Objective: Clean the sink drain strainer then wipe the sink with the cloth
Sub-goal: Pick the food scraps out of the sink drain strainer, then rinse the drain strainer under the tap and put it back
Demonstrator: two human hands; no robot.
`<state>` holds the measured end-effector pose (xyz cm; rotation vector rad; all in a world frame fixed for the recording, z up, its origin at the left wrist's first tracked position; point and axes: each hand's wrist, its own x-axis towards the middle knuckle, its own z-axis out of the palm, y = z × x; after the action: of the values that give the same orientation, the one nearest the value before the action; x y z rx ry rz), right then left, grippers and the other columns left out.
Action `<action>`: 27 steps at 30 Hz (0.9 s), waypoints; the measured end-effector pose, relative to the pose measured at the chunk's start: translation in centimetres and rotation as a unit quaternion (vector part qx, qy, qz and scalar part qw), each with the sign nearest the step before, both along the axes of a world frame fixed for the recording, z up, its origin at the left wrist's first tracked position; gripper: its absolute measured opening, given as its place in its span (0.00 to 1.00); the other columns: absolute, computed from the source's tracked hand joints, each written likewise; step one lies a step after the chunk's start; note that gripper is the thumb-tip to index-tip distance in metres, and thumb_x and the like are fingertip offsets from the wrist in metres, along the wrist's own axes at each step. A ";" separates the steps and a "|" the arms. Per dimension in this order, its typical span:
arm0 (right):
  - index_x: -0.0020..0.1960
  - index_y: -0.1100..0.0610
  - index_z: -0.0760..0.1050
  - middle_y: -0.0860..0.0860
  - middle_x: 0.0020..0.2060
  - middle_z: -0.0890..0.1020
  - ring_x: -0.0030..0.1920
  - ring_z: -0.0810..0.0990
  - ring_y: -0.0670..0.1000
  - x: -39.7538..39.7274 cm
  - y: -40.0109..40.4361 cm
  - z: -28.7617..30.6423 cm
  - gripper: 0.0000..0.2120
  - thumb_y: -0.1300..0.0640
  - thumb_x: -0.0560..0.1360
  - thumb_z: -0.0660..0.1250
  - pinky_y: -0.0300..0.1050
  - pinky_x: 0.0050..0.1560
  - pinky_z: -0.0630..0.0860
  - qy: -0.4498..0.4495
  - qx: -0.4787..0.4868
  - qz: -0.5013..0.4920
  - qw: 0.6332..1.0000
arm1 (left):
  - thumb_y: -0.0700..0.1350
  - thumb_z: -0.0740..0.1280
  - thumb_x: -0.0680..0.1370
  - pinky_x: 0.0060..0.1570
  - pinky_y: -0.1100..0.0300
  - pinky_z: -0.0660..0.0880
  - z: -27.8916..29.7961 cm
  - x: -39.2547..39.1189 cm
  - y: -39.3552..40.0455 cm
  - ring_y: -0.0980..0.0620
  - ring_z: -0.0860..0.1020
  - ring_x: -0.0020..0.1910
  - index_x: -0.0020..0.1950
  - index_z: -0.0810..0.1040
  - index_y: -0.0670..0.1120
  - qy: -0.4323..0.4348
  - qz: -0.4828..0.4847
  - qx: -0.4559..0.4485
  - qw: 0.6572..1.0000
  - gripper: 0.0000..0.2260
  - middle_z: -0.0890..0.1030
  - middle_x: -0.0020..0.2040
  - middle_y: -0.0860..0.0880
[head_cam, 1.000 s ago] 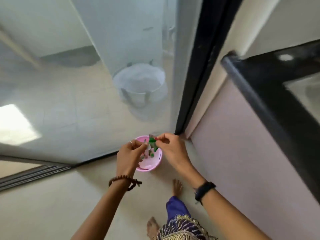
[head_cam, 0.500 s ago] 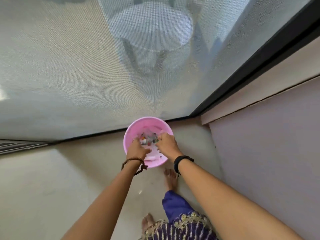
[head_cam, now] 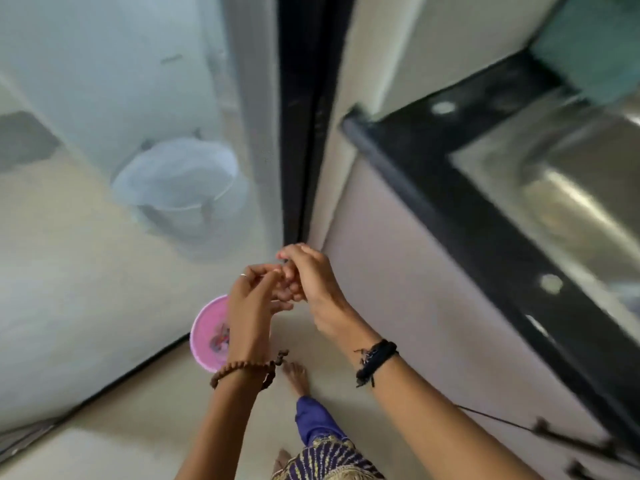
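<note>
Nearest the camera, a patterned hem (head_cam: 325, 459) and a blue trouser leg (head_cam: 317, 420) show at the bottom edge, with a bare foot (head_cam: 296, 374) on the pale floor (head_cam: 138, 431). Two forearms reach forward above it. The left wrist wears a bead bracelet (head_cam: 242, 368), the right a black band (head_cam: 375, 360).

The left hand (head_cam: 251, 306) and right hand (head_cam: 311, 282) meet in the air, fingertips touching. The left fingers are curled in narrow. The right fingers are pinched on something small and dark; what it is cannot be told through the blur.

Below the left hand, a pink bowl (head_cam: 204, 332) stands on the floor by the mesh door (head_cam: 104, 237), half hidden by the wrist, with small coloured scraps inside.

To the right, well apart from the hands, a black counter (head_cam: 485, 216) holds the steel sink (head_cam: 571, 188); its drain is out of view. A teal cloth (head_cam: 595, 43) lies at the sink's far corner.

Behind the mesh stands a pale bucket (head_cam: 180, 188).
</note>
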<state>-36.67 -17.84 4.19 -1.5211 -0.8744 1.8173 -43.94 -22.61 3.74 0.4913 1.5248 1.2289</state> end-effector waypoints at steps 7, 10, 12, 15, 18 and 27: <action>0.33 0.56 0.68 0.45 0.16 0.64 0.16 0.63 0.42 14.0 -2.4 15.0 0.11 0.63 0.74 0.60 0.29 0.18 0.59 0.061 0.103 -0.175 0.977 | 0.35 0.59 0.77 0.28 0.66 0.75 14.7 13.3 -0.3 0.56 0.76 0.25 0.42 0.74 0.43 -0.054 -0.161 0.136 0.976 0.07 0.79 0.29 0.50; 0.32 0.55 0.69 0.45 0.18 0.65 0.18 0.65 0.43 19.2 -3.2 17.7 0.12 0.62 0.74 0.61 0.32 0.20 0.62 0.032 0.129 -0.227 0.965 | 0.34 0.59 0.77 0.27 0.68 0.76 17.7 18.2 0.2 0.58 0.77 0.25 0.43 0.74 0.42 -0.056 -0.225 0.147 0.962 0.07 0.79 0.26 0.52; 0.36 0.56 0.73 0.44 0.19 0.70 0.19 0.69 0.42 22.0 -3.5 18.5 0.09 0.60 0.74 0.62 0.31 0.20 0.65 0.014 0.129 -0.260 0.957 | 0.34 0.59 0.77 0.28 0.67 0.77 18.8 21.0 0.8 0.57 0.78 0.25 0.43 0.74 0.42 -0.062 -0.264 0.133 0.953 0.07 0.80 0.27 0.51; 0.39 0.55 0.76 0.50 0.27 0.76 0.23 0.75 0.44 26.6 -3.2 19.1 0.07 0.58 0.75 0.63 0.32 0.21 0.70 0.000 0.109 -0.310 0.944 | 0.34 0.59 0.77 0.28 0.65 0.78 19.4 25.7 2.4 0.55 0.79 0.25 0.44 0.74 0.41 -0.063 -0.316 0.114 0.940 0.06 0.80 0.29 0.50; 0.41 0.56 0.76 0.53 0.31 0.76 0.24 0.73 0.47 31.2 -2.1 18.6 0.06 0.58 0.75 0.63 0.34 0.21 0.69 -0.022 0.096 -0.343 0.934 | 0.35 0.59 0.78 0.26 0.66 0.76 19.1 30.3 4.3 0.55 0.79 0.24 0.42 0.74 0.41 -0.050 -0.361 0.099 0.926 0.07 0.79 0.30 0.46; 0.45 0.52 0.76 0.47 0.36 0.80 0.34 0.77 0.44 46.0 -2.7 15.1 0.04 0.58 0.77 0.63 0.33 0.33 0.69 -0.280 0.118 -0.322 0.897 | 0.35 0.58 0.77 0.28 0.63 0.75 14.3 44.0 7.3 0.53 0.76 0.25 0.39 0.74 0.43 0.041 -0.495 0.008 0.868 0.10 0.77 0.32 0.45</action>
<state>9.32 -20.53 19.30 -1.9059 -0.6792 0.7787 0.07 -15.30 18.03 1.1647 1.0527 0.4032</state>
